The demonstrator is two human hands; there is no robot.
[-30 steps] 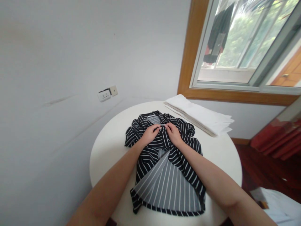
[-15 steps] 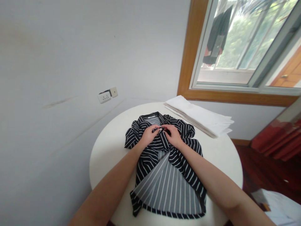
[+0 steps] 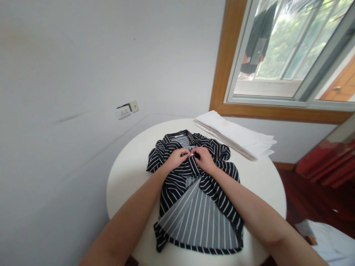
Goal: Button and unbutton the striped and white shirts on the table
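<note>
A black shirt with white stripes lies on the round white table, its collar toward the wall and its lower front spread apart, baring the grey inner side. My left hand pinches the edge of the shirt's front just below the collar. My right hand pinches the same front edge from the other side, its fingertips almost meeting those of the left. Something small and light shows between the fingertips, too small to make out.
Folded white sheets lie at the table's back right, below the wooden window frame. A wall socket is at the back left. A red curtain hangs at the right, and a white item is at the lower right.
Both hands stay at the shirt's front, their fingertips shifted slightly. The shirt keeps its place, and the whole view has tilted a little.
</note>
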